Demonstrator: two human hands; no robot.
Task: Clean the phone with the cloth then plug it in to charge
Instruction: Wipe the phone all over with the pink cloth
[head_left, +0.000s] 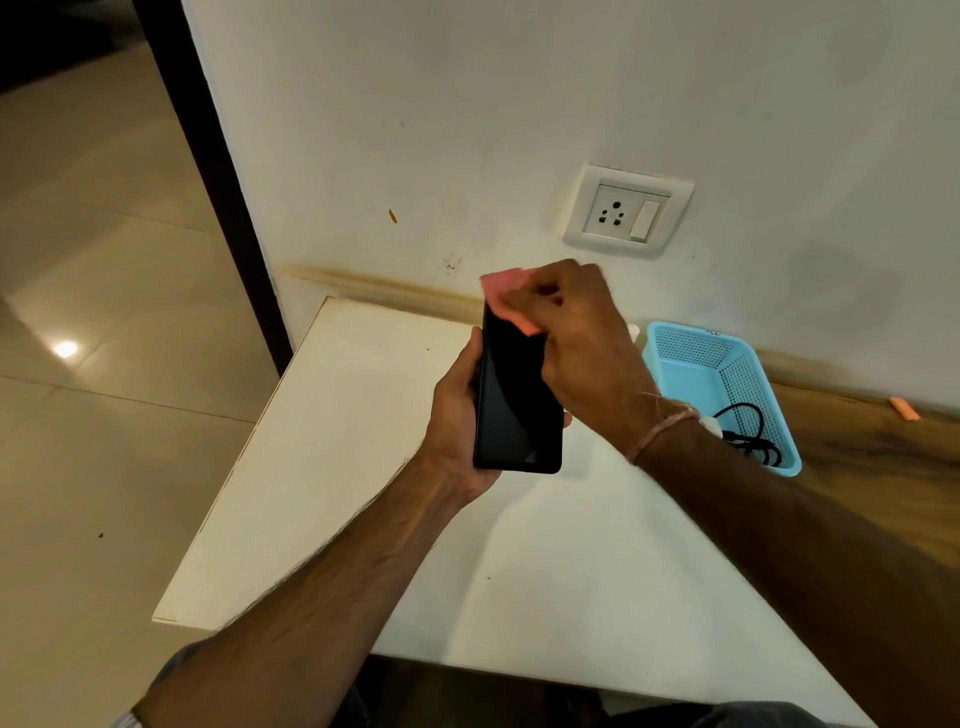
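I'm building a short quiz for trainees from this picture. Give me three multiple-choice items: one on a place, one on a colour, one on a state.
1. Where is the black cable?
A. in the blue basket
B. on the floor
C. hanging from the wall

2. What colour is the cloth?
A. green
B. pink
C. white

3. How is the phone held?
A. lying in the basket
B. gripped in the left hand
C. lying on the floor

Answers:
1 A: the cable lies bundled inside the basket.
2 B: the cloth that the right hand presses on the phone's top end is pink.
3 B: the left hand's fingers wrap round the phone's edges.
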